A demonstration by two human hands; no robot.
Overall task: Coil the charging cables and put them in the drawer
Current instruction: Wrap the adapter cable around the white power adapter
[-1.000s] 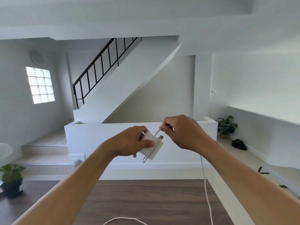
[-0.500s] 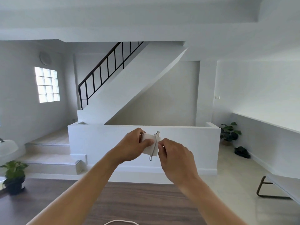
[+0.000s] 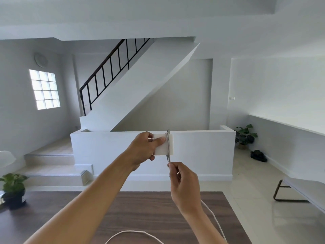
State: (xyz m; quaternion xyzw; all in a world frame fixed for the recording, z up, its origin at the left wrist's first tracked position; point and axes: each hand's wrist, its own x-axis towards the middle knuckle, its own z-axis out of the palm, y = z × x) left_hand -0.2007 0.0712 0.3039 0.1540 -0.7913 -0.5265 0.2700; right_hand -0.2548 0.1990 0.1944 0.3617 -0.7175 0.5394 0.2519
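Note:
My left hand (image 3: pixel 143 150) holds a white rectangular charger block (image 3: pixel 164 144) up at chest height, thumb pressed on its front face. A thin white charging cable (image 3: pixel 168 147) runs down across the block's right part, its plug end sticking up above the top edge. My right hand (image 3: pixel 182 184) is just below the block and pinches the cable between thumb and fingertips. The cable trails past my right wrist and loops over the dark wooden table (image 3: pixel 149 208) at the bottom edge. No drawer is in view.
A potted plant (image 3: pixel 13 189) stands at the table's left end. Beyond the table are a low white wall (image 3: pixel 202 152), steps and a staircase. A bench with a metal leg (image 3: pixel 281 191) stands at the right, with another plant (image 3: pixel 245 135) in the far corner.
My right hand has dropped from beside the block to below it, pulling the cable down across the block's face. The block now sits level, and my view has tilted a little.

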